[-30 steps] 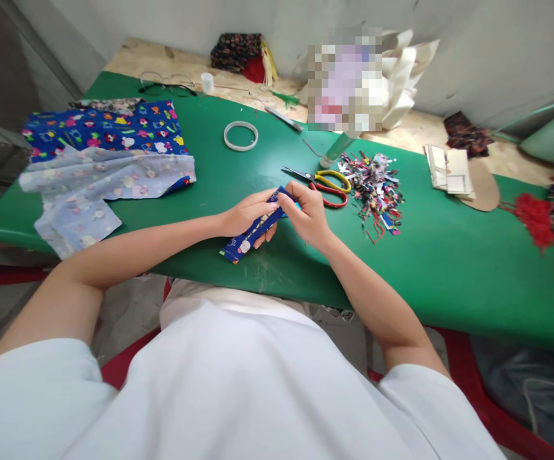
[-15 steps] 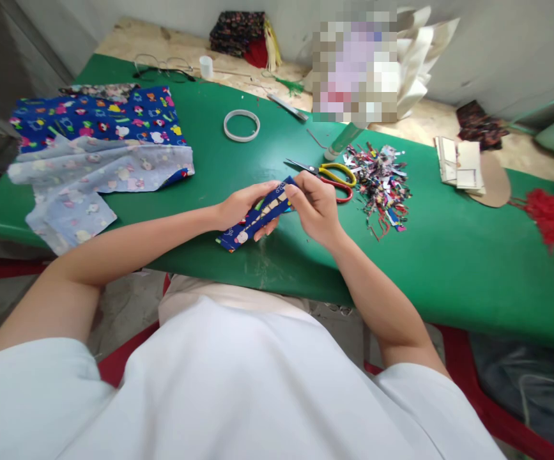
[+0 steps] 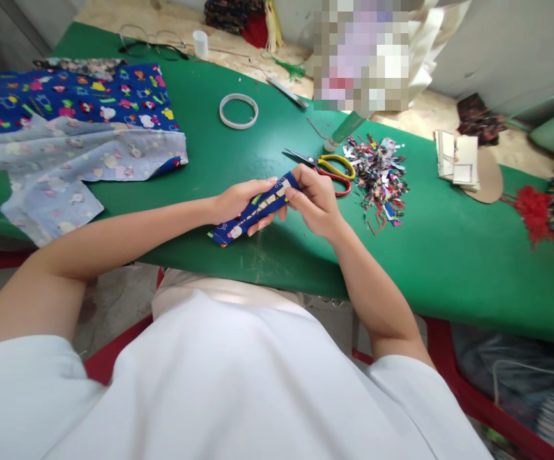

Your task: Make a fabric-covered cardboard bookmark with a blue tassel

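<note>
Both my hands hold a narrow folded strip of blue patterned fabric [image 3: 238, 223] just above the green table [image 3: 449, 255]. My left hand [image 3: 238, 201] wraps round the strip's middle, fingers curled under it. My right hand [image 3: 315, 203] pinches the strip's upper end between thumb and fingers. The strip's lower end rests near the table's front edge. Yellow and red-handled scissors [image 3: 331, 169] lie just beyond my right hand.
A pile of small fabric scraps [image 3: 377, 176] lies right of the scissors. Blue and pale printed cloths [image 3: 75, 134] cover the left side. A white tape ring [image 3: 239, 110], a glue tube [image 3: 344, 131], folded cards [image 3: 459, 163] and red tassels [image 3: 535, 211] lie further off.
The strip has been turned slightly and raised at its right end. My hands stay on it. The view has tilted down a little.
</note>
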Tool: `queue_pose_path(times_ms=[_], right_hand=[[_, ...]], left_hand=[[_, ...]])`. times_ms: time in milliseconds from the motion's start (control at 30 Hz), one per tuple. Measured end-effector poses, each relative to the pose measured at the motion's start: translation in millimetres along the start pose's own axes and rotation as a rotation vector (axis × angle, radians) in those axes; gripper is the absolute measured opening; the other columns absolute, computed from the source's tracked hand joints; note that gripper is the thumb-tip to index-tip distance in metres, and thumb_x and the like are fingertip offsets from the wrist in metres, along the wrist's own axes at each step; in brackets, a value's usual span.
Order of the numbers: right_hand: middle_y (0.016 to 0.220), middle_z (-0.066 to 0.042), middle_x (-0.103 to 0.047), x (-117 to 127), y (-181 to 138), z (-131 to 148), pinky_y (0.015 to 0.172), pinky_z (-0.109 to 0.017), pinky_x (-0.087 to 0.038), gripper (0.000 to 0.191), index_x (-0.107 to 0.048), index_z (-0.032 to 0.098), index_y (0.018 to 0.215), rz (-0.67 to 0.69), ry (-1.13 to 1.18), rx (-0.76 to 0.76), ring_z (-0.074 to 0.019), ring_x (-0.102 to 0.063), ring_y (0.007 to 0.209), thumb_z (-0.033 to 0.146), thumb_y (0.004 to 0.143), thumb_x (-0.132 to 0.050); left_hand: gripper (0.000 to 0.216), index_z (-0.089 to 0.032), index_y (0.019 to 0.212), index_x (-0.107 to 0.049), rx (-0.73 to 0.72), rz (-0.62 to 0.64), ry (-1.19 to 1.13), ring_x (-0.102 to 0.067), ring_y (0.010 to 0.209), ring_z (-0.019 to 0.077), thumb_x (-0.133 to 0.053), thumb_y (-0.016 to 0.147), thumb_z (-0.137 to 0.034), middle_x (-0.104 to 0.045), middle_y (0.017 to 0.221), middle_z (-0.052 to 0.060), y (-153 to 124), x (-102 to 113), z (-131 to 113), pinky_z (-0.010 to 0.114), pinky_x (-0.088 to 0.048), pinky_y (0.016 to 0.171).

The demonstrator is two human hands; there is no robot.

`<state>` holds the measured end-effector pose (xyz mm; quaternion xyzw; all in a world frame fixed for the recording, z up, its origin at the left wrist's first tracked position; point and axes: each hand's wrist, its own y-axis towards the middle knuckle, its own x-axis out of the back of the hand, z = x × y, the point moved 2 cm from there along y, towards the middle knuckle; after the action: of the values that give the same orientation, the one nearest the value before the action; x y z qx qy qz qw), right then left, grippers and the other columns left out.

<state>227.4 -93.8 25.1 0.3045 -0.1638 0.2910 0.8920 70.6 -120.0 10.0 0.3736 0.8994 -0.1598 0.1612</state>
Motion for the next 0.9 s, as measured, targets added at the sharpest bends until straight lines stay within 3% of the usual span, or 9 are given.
queue_pose_path(times_ms=[167,300,400,500,633,767,900], right_hand=[[0.057,0.006,-0.055,1.3,-0.1,-1.5,0.046,-0.026,-0.037,0.028,-0.042,0.024,0.079,0.067,0.041,-0.002,-0.0099,-0.047,0.046,0.045,0.094,-0.051],[0.06,0.005,-0.052,3.0,-1.1,-4.4,0.049,-0.027,-0.041,0.024,-0.044,0.023,0.079,0.053,-0.096,-0.003,-0.011,-0.046,0.052,0.041,0.094,-0.048],[0.073,0.001,-0.056,2.2,-2.5,-6.2,0.057,-0.03,-0.05,0.017,-0.05,0.023,0.089,-0.059,-0.228,0.025,-0.0124,-0.052,0.06,0.039,0.096,-0.047],[0.09,-0.004,-0.062,1.6,-5.3,-5.9,0.075,-0.038,-0.056,0.017,-0.052,0.023,0.102,-0.258,-0.404,0.083,-0.0176,-0.062,0.078,0.039,0.095,-0.051],[0.104,-0.009,-0.067,-1.5,-8.0,-6.1,0.093,-0.046,-0.055,0.02,-0.056,0.024,0.102,-0.283,-0.496,0.056,-0.0232,-0.065,0.102,0.042,0.096,-0.051],[0.101,-0.008,-0.07,-3.3,-8.1,-3.2,0.087,-0.041,-0.057,0.016,-0.06,0.026,0.096,-0.303,-0.547,0.08,-0.0211,-0.067,0.095,0.04,0.095,-0.053],[0.098,-0.008,-0.071,-3.5,-7.4,0.1,0.085,-0.041,-0.058,0.017,-0.063,0.027,0.091,-0.338,-0.533,0.123,-0.022,-0.067,0.091,0.04,0.095,-0.052]], left_hand=[[0.062,-0.01,0.072,-0.061,0.036,-0.017,-0.03,-0.052,0.035,0.0132,-0.023,0.102,-0.048,-0.055,0.047,0.005,-0.1,-1.8,-1.5,0.02,-0.041,0.033],[0.062,-0.011,0.07,-0.059,0.083,-0.069,-0.075,-0.051,0.035,0.0126,-0.017,0.103,-0.042,-0.054,0.046,0.005,0.4,-3.1,-2.5,0.019,-0.04,0.033],[0.063,-0.011,0.07,-0.057,0.038,-0.099,-0.075,-0.048,0.032,0.0106,-0.011,0.104,-0.038,-0.056,0.047,0.006,1.6,-3.2,-3.7,0.018,-0.039,0.035],[0.061,-0.014,0.072,-0.054,-0.005,-0.121,-0.086,-0.041,0.029,0.0085,-0.014,0.104,-0.047,-0.055,0.045,0.003,2.6,-3.1,-2.9,0.018,-0.04,0.037],[0.057,-0.016,0.074,-0.051,0.044,-0.133,-0.109,-0.038,0.027,0.008,-0.021,0.102,-0.055,-0.05,0.044,-0.002,2.2,-4.3,0.1,0.018,-0.038,0.034],[0.055,-0.016,0.074,-0.049,0.043,-0.114,-0.11,-0.039,0.027,0.0081,-0.016,0.104,-0.047,-0.05,0.045,-0.002,1.0,-6.6,-0.1,0.017,-0.038,0.033],[0.055,-0.016,0.074,-0.048,0.007,-0.11,-0.093,-0.038,0.026,0.0077,-0.023,0.102,-0.056,-0.05,0.045,-0.002,1.1,-7.0,-1.4,0.017,-0.037,0.031]])
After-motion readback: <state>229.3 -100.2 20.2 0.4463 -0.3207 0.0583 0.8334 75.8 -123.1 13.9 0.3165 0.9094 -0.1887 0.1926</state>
